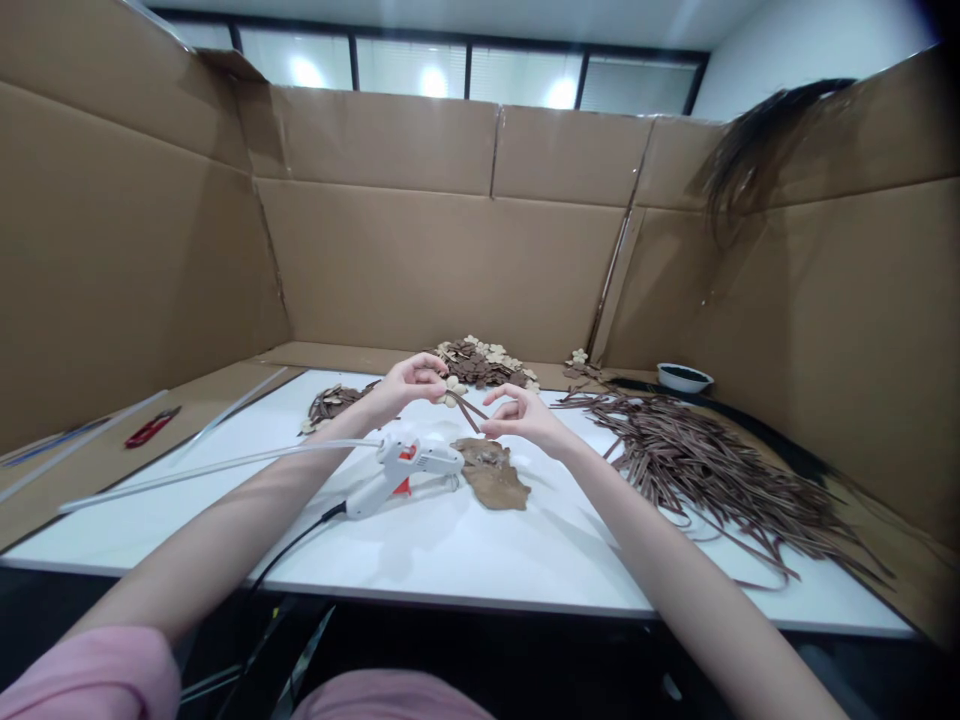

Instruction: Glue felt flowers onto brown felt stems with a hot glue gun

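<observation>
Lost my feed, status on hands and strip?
Left hand pinches flower end. Right hand pinches brown strip. Glue gun lies below, untouched.

One glue gun (409,468) and one brown scrap (491,478) lie mid-bench. Two heaps of flower pieces (480,362) sit at the far edge, one small bowl (683,377) in the far right corner. One loose pile of brown strips (697,460) is too dense to count.

A craft workbench: cardboard walls (420,250), glue gun (405,470), brown strips (697,460).
</observation>
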Demonstrator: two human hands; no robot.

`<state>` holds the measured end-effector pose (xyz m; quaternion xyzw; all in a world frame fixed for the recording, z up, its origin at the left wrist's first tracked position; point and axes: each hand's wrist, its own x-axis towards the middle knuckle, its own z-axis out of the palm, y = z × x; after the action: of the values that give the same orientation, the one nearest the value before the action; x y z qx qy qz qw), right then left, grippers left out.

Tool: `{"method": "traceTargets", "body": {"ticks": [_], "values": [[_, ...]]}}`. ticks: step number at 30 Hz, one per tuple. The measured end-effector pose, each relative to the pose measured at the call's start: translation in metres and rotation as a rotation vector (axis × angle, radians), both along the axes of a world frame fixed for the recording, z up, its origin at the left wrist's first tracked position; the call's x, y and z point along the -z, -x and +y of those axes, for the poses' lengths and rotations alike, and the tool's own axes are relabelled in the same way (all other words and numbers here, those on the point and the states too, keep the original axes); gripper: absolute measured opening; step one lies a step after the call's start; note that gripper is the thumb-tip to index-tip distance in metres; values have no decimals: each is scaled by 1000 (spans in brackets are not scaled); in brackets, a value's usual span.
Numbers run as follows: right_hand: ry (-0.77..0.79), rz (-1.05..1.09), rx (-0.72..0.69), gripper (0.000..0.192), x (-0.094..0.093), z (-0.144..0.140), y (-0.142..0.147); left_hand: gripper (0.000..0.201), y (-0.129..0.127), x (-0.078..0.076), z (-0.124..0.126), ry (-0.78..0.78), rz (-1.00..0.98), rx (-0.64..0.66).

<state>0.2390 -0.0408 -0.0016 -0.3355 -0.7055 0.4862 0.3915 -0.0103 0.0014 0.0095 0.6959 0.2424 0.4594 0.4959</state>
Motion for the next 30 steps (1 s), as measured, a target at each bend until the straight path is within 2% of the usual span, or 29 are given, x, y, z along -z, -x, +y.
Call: {"method": "traceTargets", "body": {"ticks": [5,11,13,16,21,27,30], "values": [[0,2,26,49,5,7,-7,44,23,-7,11,-118,92,-167],[14,9,39,46,8,11,-13,40,61,-3,32,-336,390,-606],[9,10,55,47,8,12,-14,34,75,0,40,-423,525,-722],[2,8,73,49,8,13,-16,28,95,5,50,-457,638,-846],[-6,2,80,50,6,13,-16,27,115,9,58,-400,665,-936],[-16,0,106,50,3,10,-15,29,117,8,55,-408,568,-1052],[-21,15,106,50,2,10,-15,28,118,7,55,-419,616,-1107]]}}
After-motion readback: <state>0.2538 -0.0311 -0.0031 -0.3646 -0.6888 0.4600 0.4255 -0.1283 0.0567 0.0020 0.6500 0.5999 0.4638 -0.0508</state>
